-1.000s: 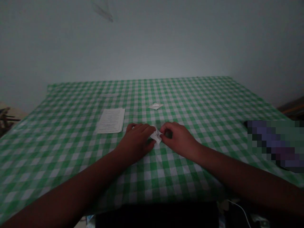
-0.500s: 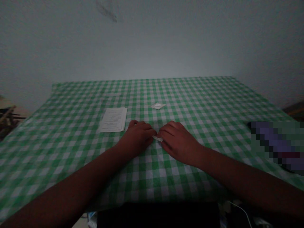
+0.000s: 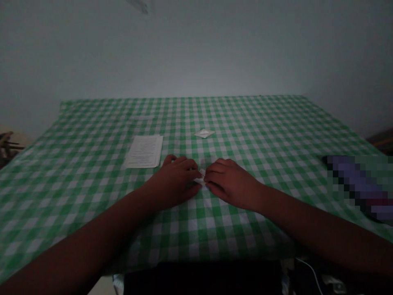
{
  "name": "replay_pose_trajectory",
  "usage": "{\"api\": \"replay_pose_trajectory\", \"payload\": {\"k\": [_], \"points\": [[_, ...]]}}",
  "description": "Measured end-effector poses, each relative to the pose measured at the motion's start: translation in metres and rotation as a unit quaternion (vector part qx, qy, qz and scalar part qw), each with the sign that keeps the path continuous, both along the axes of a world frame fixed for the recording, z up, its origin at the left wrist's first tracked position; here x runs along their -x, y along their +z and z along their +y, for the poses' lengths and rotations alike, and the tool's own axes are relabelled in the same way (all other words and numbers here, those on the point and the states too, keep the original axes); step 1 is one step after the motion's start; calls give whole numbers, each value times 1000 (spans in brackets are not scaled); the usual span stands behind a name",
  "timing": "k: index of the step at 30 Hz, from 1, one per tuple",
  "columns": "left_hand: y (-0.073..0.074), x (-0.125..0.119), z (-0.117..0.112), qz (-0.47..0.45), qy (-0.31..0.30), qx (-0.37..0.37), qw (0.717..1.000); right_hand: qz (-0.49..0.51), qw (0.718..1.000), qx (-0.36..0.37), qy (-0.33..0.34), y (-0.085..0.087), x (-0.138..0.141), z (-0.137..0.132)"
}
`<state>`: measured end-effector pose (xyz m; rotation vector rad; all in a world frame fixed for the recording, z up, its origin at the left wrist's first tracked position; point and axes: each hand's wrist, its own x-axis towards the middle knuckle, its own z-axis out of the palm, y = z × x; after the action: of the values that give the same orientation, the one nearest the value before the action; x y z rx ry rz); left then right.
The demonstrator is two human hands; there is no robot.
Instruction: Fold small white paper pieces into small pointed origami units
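A small piece of white paper (image 3: pixel 200 179) lies on the table between my hands, mostly hidden by my fingers. Its folds cannot be made out. My left hand (image 3: pixel 173 180) and my right hand (image 3: pixel 229 182) press in on it from either side, their fingertips meeting at the paper. Farther out, beyond my fingers, rests a small folded white paper square (image 3: pixel 204 133). A printed sheet of paper (image 3: pixel 143 151) lies to the left of it, beyond my left hand.
A green-and-white gingham tablecloth (image 3: pixel 260 131) covers the table, which ends at a pale wall. A pixelated purple-and-dark object (image 3: pixel 357 182) sits at the right. A white cable (image 3: pixel 310 272) and dark items lie below the near edge.
My hands have closed in on the white paper, covering most of what showed a second ago. The view has shifted slightly. The printed sheet and folded square have not moved on the cloth.
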<state>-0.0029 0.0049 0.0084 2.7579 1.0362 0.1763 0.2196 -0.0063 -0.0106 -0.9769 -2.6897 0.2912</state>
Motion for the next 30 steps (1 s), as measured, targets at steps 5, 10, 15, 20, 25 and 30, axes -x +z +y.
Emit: {"api": "replay_pose_trajectory", "payload": {"k": [5,10,15,20,25,30], "points": [[-10,1,8,-13,21,15,1000,58,997,27,-41,-4,0,4],[-14,2,11,-55,63,54,995,97,992,25,-74,-9,2,9],[-10,-2,11,-86,101,83,988,104,987,47,-114,-11,6,12],[-10,-5,12,-98,106,88,986,101,984,46,-139,-13,9,15],[-12,-6,11,-93,104,84,987,98,982,28,-156,-15,10,18],[-13,-6,9,-71,94,64,991,91,983,21,-155,-16,11,18]]}}
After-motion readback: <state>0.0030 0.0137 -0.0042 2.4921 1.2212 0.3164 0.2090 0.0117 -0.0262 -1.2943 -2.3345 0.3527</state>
